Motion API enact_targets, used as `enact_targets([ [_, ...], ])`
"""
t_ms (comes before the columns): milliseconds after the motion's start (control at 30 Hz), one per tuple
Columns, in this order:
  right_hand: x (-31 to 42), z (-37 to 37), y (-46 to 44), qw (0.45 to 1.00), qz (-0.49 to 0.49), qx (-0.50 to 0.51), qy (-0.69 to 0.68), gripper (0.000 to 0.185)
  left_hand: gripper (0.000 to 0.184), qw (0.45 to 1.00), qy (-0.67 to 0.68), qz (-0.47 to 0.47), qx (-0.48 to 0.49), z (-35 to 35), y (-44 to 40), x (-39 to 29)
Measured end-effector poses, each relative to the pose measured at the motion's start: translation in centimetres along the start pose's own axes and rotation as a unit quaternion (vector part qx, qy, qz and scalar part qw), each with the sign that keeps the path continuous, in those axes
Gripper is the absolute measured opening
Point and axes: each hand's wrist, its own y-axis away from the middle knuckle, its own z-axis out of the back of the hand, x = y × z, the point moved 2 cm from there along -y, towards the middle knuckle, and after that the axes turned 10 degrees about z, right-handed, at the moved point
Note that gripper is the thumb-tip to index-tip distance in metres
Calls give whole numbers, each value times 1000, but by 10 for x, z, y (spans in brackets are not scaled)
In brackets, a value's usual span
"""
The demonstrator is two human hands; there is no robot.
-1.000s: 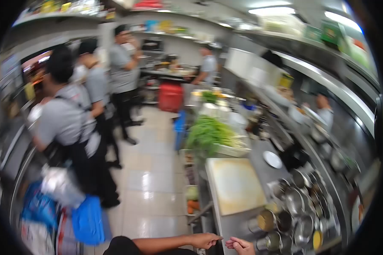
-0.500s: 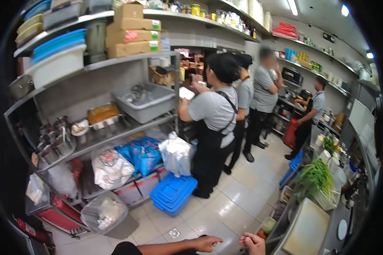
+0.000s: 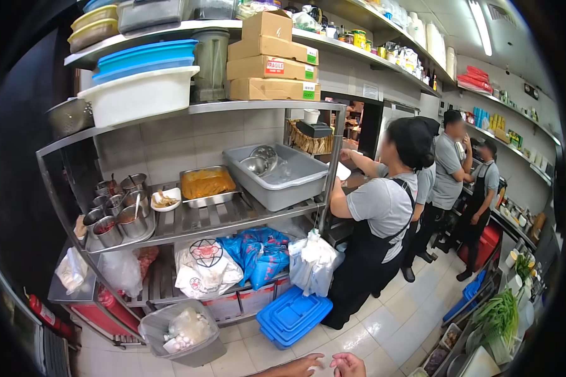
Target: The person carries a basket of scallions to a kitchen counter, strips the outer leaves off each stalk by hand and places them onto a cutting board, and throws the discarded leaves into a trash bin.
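Hands, left hand (image 3: 305, 365) and right hand (image 3: 349, 364), are hovering close together, partly open; you are gripping nothing visible, handling neither blue tub (image 3: 295, 314) nor bin (image 3: 192, 357).

A bright blue plastic box (image 3: 294, 316), rectangular, lidded and upright, rests on the floor before the metal rack (image 3: 233, 219); an open grey bin (image 3: 198, 358), upright before the rack too, holds a crumpled whitish bag (image 3: 187, 327).

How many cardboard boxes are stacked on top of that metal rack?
4, in one stack: the smallest box on top, a second box below, then the FRAGILE box, then the bottom box. More could be hidden behind.
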Motion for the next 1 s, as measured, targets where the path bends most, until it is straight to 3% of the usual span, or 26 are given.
enact_targets([
  [67,17,-17,-32,1000,7,-22,5,24,38,999,11,-23,-39,21,-11,7],
  [133,14,-19,-62,999,10,-25,19,26,57,998,-27,46,32,47,-21,15],
  [167,10,-20,-79,999,13,-24,25,27,57,998,-27,43,33,55,-26,23],
  [200,3,-15,-99,999,16,-26,24,27,59,999,-38,27,-16,66,-33,37],
  [233,-5,-6,-122,1000,25,-9,-5,42,61,997,-50,12,-63,80,-40,51],
  [267,-15,-4,-140,999,33,7,-36,58,65,998,-9,49,-31,104,-52,70],
  [300,4,-12,-163,992,123,-1,-10,64,65,996,-28,43,-74,141,-62,68],
  [367,49,-15,-207,980,198,-8,15,65,66,983,-53,27,-175,232,-87,54],
  [400,88,-22,-224,970,240,14,44,63,67,973,15,28,-230,279,-96,23],
  [433,111,-21,-245,960,271,45,56,60,68,949,-103,36,-295,327,-99,-13],
  [567,225,-38,-318,938,309,125,93,53,63,825,-237,-80,-506,457,-122,-116],
  [633,266,-41,-370,895,387,104,194,58,56,754,-275,-128,-582,495,-135,-157],
  [767,332,-48,-481,851,496,59,160,48,49,626,-381,-175,-658,552,-168,-204],
  [833,365,-50,-534,785,571,32,238,45,48,586,-412,-173,-676,577,-185,-211],
  [900,383,-61,-583,745,593,-72,298,44,47,563,-431,-147,-690,600,-201,-213],
  [967,391,-72,-606,730,554,-156,369,44,50,530,-472,-109,-696,623,-214,-209],
  [1000,389,-83,-624,728,562,-155,360,45,51,548,-440,-85,-706,636,-221,-203],
])
